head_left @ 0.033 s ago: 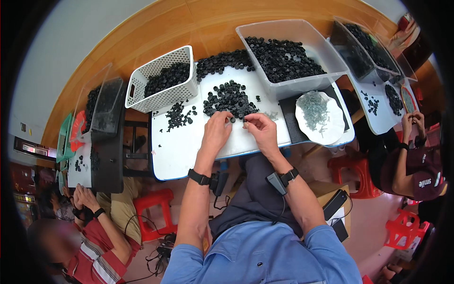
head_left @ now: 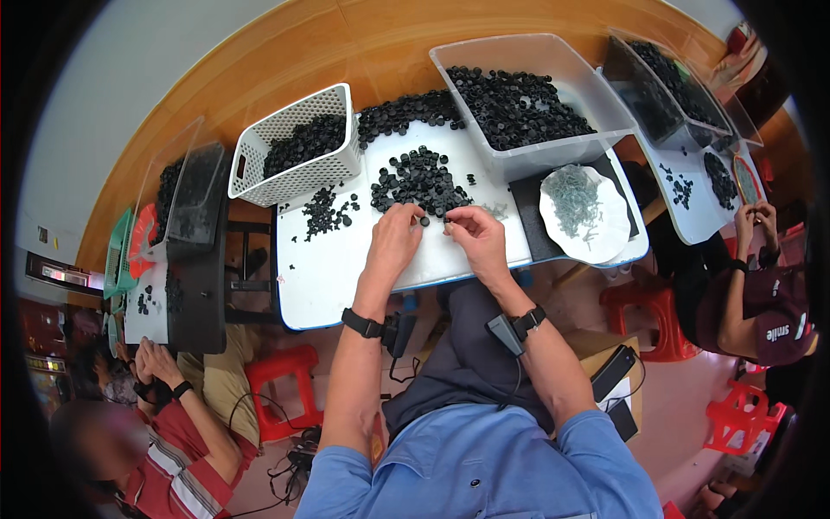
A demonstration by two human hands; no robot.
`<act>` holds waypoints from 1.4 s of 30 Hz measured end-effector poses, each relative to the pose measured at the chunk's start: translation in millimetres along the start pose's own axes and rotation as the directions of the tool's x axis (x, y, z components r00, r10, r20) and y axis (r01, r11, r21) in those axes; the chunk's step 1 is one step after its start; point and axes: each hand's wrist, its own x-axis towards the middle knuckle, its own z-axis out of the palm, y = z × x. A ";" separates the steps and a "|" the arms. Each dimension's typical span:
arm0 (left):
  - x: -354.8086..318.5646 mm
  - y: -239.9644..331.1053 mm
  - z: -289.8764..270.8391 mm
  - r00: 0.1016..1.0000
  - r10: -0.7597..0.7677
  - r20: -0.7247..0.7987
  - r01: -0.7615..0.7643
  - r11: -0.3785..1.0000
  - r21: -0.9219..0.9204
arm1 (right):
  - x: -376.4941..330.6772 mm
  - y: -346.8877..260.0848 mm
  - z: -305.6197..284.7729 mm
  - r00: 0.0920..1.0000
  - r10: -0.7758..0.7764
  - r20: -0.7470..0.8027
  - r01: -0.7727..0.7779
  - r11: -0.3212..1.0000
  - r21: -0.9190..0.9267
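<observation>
Nothing differs from the earlier frame: it is the same instant, with both hands in the same spot at the near edge of the loose heap of small black round plastic caps (head_left: 421,180) on the white tabletop (head_left: 337,268). The left hand (head_left: 395,238) lies palm down, fingers curled onto the near caps of the heap; whether it pinches one I cannot tell. The right hand (head_left: 477,238) sits just beside it, its fingertips drawn together on something small and dark, too tiny to name. Both forearms reach up from the near edge, each with a black wrist strap.

Far left of the heap stands a white perforated plastic basket (head_left: 294,169) of caps; far right, a clear plastic tub (head_left: 540,156) of more. A white round plate of pale grey small parts (head_left: 581,208) lies to the right.
</observation>
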 end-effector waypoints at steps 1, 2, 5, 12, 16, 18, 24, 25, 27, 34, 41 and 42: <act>1.1 0.7 -3.5 0.998 0.004 0.066 -0.008 0.998 0.055 | 0.2 0.3 -0.5 1.000 -0.008 0.011 0.008 1.000 -0.027; 2.6 6.2 -7.3 0.996 -0.028 0.086 0.020 0.995 0.097 | 0.5 0.4 -1.0 1.000 -0.008 0.007 0.008 1.000 -0.025; 3.8 21.4 -19.7 0.991 -0.046 0.129 0.032 0.994 0.109 | 1.1 1.3 -2.5 1.000 -0.024 0.006 0.024 0.999 -0.047; 5.1 13.5 -20.2 0.978 0.034 0.208 -0.046 0.998 0.049 | -0.2 -1.9 1.8 0.998 -0.067 -0.002 0.067 0.993 -0.098; -1.9 10.5 -12.9 0.992 0.045 0.114 -0.048 0.999 0.020 | -0.8 -1.5 3.0 0.992 -0.116 -0.058 0.111 0.990 -0.083; -8.6 11.2 -9.4 0.994 -0.005 0.109 0.007 1.000 -0.020 | -0.8 -1.7 1.9 0.989 -0.136 -0.060 0.127 0.983 -0.130; -10.9 23.7 -15.2 0.994 0.039 0.099 -0.041 0.999 0.026 | -1.2 -7.1 0.6 0.988 -0.151 -0.033 0.140 0.967 -0.213; -8.5 27.9 -18.6 0.985 0.046 0.166 -0.056 0.997 0.057 | -1.5 -7.9 -0.4 0.991 -0.131 -0.035 0.121 0.970 -0.209; -6.3 28.6 -22.6 0.972 0.053 0.230 -0.076 0.993 0.092 | -1.5 -7.0 1.0 0.991 -0.131 -0.038 0.121 0.972 -0.202; -17.3 13.9 1.2 0.971 -0.156 0.179 0.216 0.896 -0.387 | -3.4 3.8 2.2 0.975 -0.171 -0.144 0.149 0.978 -0.149; -38.1 -6.2 25.9 0.985 -0.116 0.125 0.170 0.601 -0.781 | -5.1 -6.9 3.6 0.970 -0.236 -0.066 0.212 0.944 -0.252; -38.2 -7.3 25.6 0.985 -0.117 0.127 0.172 0.601 -0.780 | -5.1 -7.8 2.7 0.964 -0.265 -0.030 0.245 0.924 -0.292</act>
